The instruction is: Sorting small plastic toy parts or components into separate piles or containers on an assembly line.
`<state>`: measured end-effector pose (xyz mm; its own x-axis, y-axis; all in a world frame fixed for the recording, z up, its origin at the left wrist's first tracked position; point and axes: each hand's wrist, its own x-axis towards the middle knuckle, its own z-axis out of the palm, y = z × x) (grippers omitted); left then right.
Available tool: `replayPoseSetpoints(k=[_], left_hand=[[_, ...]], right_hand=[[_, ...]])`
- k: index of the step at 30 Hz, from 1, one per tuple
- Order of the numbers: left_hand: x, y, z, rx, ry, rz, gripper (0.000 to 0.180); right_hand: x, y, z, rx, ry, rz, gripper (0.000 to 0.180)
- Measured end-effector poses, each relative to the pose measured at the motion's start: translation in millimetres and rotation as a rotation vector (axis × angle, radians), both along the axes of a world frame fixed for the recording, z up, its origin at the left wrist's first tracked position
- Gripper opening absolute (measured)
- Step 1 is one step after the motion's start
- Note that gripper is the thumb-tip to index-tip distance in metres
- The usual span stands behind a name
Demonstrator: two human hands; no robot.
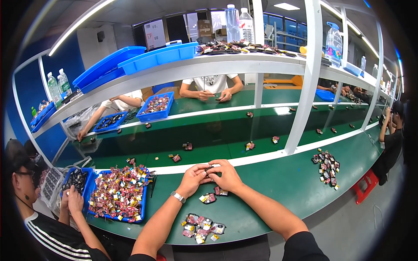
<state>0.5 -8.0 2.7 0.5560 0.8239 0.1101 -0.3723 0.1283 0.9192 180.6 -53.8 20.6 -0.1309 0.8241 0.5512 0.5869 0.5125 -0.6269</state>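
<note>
Over the near green table, my left hand (194, 178), with a metal watch on its wrist, and my right hand (225, 175) meet fingertip to fingertip. Both are closed around a small black plastic part (212, 170), mostly covered by the fingers. Just below them lie two small electronic assemblies, one with a silvery block in a black shell (207, 199) and a reddish one (221, 191). Closer to me is a loose cluster of similar assemblies (203, 227), with red, white and yellow pieces.
Left of my arms stands a blue tray (145, 204) heaped with such assemblies. A co-worker's hands (73, 199) are beside it. Another pile (327, 168) lies to the right. Behind a white rail (174, 168), a green belt (213, 139) carries scattered pieces. A white post (303, 87) supports the shelf.
</note>
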Motion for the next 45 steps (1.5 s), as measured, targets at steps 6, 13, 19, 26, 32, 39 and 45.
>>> replayPoseSetpoints(k=[6,13,19,26,32,39,45], left_hand=[[1,-3,-1,0.038,0.04,0.017,0.026],[0,-1,-1,0.068,-0.016,0.01,0.025],[1,0,-2,0.065,-0.028,0.005,0.026],[-2,-2,1,0.08,0.065,0.049,0.026],[4,-4,5,0.023,0.022,0.053,0.026],[1,1,0,-0.034,0.025,0.038,0.028],[-1,0,1,-0.014,0.033,0.044,0.028]], right_hand=[[-4,-4,2,0.027,0.004,0.022,0.014],[-6,-10,9,0.138,-0.04,-0.025,0.016],[-7,-5,2,0.142,0.006,-0.043,0.014],[-6,-4,5,0.117,0.009,0.04,0.016],[-4,-5,11,0.201,0.009,-0.026,0.014],[-5,-3,9,0.286,-0.124,-0.029,0.013],[-10,-5,9,0.305,-0.166,-0.049,0.015]])
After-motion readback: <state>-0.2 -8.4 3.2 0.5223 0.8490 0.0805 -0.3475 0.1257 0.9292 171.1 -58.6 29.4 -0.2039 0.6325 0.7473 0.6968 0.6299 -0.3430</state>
